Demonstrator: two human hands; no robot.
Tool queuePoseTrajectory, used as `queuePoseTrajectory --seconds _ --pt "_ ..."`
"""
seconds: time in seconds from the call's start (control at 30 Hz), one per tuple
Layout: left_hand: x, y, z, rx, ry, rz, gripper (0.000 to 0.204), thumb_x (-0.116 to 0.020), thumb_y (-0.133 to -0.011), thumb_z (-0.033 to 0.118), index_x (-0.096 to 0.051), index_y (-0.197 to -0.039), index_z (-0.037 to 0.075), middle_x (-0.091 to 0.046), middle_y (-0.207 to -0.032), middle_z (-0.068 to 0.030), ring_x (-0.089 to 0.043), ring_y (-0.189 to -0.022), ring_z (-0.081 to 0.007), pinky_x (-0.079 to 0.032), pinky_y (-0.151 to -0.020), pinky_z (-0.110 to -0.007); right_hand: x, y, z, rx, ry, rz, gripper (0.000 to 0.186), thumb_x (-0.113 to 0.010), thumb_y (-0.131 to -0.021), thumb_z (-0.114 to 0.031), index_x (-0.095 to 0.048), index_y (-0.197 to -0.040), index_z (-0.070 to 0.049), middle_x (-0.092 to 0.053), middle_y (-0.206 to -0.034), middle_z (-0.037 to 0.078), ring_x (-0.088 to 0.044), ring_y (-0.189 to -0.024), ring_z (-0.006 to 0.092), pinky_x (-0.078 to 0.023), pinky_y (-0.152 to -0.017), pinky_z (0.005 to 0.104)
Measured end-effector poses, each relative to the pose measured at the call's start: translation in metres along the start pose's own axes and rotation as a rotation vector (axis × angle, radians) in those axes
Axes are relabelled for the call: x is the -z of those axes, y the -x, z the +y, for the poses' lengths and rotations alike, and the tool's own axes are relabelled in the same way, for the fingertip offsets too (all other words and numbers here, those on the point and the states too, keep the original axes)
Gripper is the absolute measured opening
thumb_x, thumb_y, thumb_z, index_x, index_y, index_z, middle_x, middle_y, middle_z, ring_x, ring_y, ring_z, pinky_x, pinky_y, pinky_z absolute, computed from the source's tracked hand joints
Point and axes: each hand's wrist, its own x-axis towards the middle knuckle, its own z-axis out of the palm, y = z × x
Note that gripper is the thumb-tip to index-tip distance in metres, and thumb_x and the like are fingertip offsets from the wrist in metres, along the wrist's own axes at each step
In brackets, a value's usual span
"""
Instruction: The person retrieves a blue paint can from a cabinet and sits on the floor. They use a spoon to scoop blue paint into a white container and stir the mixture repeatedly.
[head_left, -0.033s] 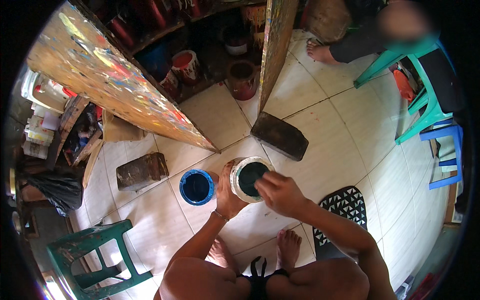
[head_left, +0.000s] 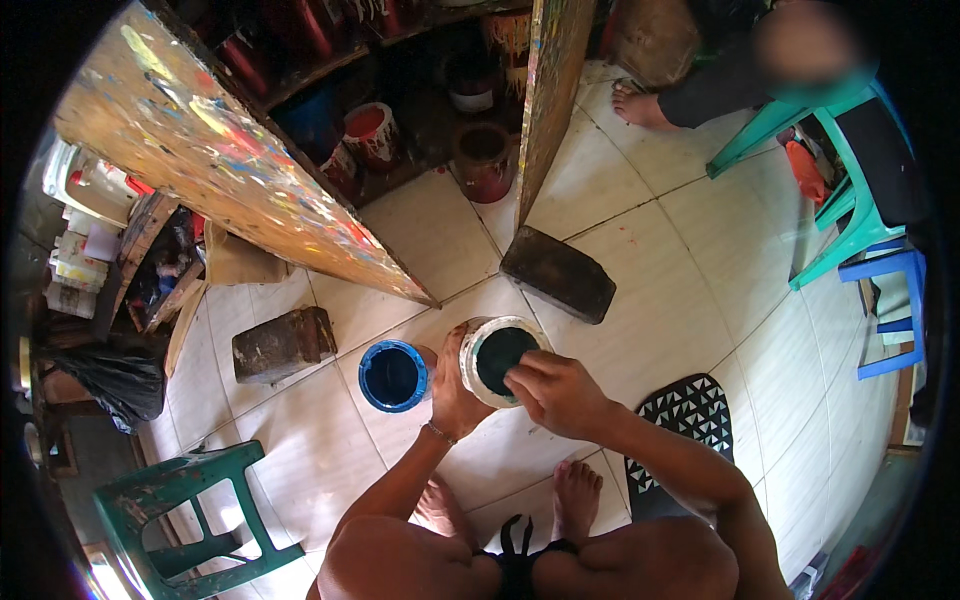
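Between my feet and the wooden boards is a round white-rimmed tub [head_left: 469,357] holding dark green, nearly black paint. My left hand [head_left: 455,392] wraps round the tub's left side. Over the near right part of its mouth, my right hand [head_left: 556,394] is closed, fingers pinched together above the paint. Whatever those fingers hold is hidden or lost against the dark paint. Just left of my left hand stands an open blue-rimmed tub [head_left: 424,378] with dark content.
Two dark blocks [head_left: 558,275] [head_left: 284,346] lie on the tiles. A paint-spattered board [head_left: 230,150] and shelves of paint cans [head_left: 371,135] stand ahead. A green stool [head_left: 180,500] is at left, a patterned dark mat [head_left: 690,420] at right. Another person's foot [head_left: 640,105] shows far right.
My right hand has shifted slightly toward me and leftward over the tub's mouth. The left hand keeps its grip on the tub.
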Motion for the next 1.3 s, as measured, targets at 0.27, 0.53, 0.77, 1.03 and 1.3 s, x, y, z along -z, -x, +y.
queuePoseTrajectory --seconds 0.27,0.53,0.77,1.03,1.3 --pt "0.01 0.0 0.013 0.024 -0.028 0.011 0.099 -0.096 -0.062 0.037 -0.047 -0.143 0.007 -0.055 -0.137 -0.0149 -0.059 -0.123 -0.0335 -0.05 -0.102 -0.041 0.005 0.003 0.001 -0.152 -0.167 0.122 0.009 -0.068 -0.089 -0.007 -0.066 -0.095 -0.001 -0.062 -0.085 0.013 -0.065 -0.079 0.0327 -0.055 -0.069 0.0424" --pt "0.012 -0.001 0.013 0.026 0.011 0.059 0.096 -0.096 -0.063 0.036 -0.048 -0.141 0.006 -0.056 -0.135 -0.0136 -0.061 -0.119 -0.0325 -0.05 -0.102 -0.04 0.004 0.002 -0.002 -0.145 0.029 0.145 0.008 -0.068 -0.089 -0.008 -0.065 -0.094 -0.001 -0.061 -0.084 0.013 -0.065 -0.078 0.0331 -0.055 -0.067 0.0417" --pt "0.015 -0.007 0.019 0.06 0.129 0.007 0.099 -0.098 -0.061 0.032 -0.047 -0.141 0.005 -0.058 -0.133 -0.0125 -0.063 -0.119 -0.0287 -0.051 -0.101 -0.038 0.008 0.001 -0.003 -0.141 -0.1 0.105 0.006 -0.069 -0.09 -0.006 -0.069 -0.094 0.0 -0.065 -0.083 0.014 -0.066 -0.075 0.0332 -0.054 -0.065 0.0398" --pt "0.018 -0.008 0.023 0.025 0.148 -0.023 0.093 -0.095 -0.063 0.033 -0.051 -0.139 0.004 -0.053 -0.137 -0.0155 -0.054 -0.127 -0.0338 -0.044 -0.108 -0.042 0.01 0.001 -0.001 -0.118 -0.096 0.11 0.01 -0.068 -0.091 -0.009 -0.068 -0.095 0.0 -0.065 -0.085 0.013 -0.066 -0.078 0.0323 -0.055 -0.068 0.0406" --pt "0.017 -0.004 0.017 0.126 0.219 -0.031 0.098 -0.096 -0.063 0.036 -0.048 -0.141 0.002 -0.055 -0.134 -0.0174 -0.054 -0.127 -0.0355 -0.043 -0.11 -0.043 0.007 0.003 -0.003 -0.127 -0.023 0.08 0.008 -0.067 -0.09 -0.008 -0.066 -0.09 0.0 -0.062 -0.083 0.013 -0.065 -0.077 0.032 -0.054 -0.068 0.042"
